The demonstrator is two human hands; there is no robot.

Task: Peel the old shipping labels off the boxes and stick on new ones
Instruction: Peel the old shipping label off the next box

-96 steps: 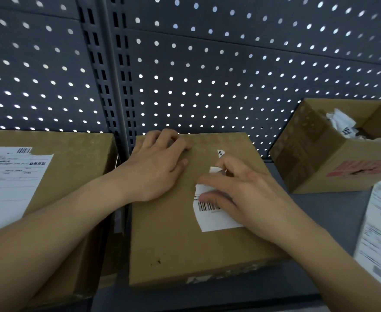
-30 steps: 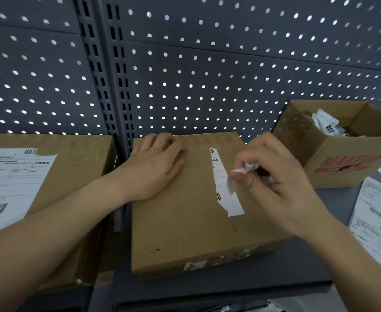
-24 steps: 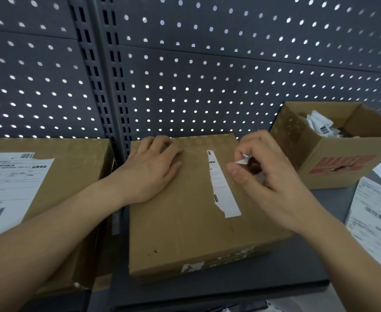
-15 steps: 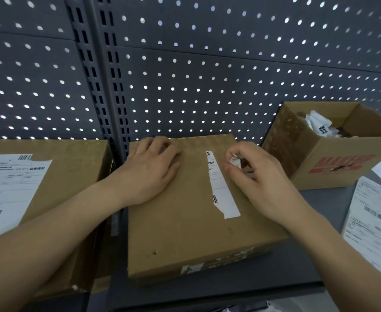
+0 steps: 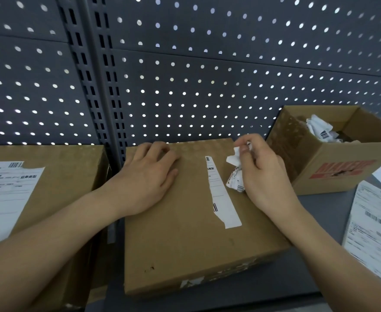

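A closed brown cardboard box (image 5: 185, 239) lies in front of me on the dark shelf. A torn strip of old white label (image 5: 221, 199) with a barcode still sticks to its top. My left hand (image 5: 146, 179) rests flat on the box's far left part. My right hand (image 5: 263, 174) hovers over the box's far right edge and pinches a crumpled torn-off label piece (image 5: 235, 172) between thumb and fingers.
An open cardboard box (image 5: 333, 167) holding crumpled label scraps (image 5: 320, 129) stands at the right. Another box (image 5: 72, 163) with a full white label (image 5: 5, 190) sits at the left. White label sheets (image 5: 376, 224) lie on the shelf at far right. A perforated panel (image 5: 207, 86) rises behind.
My right hand tore a piece off the label, leaving a narrow strip, and has lifted and crumpled that piece near the box's far right edge. My left hand stayed put.
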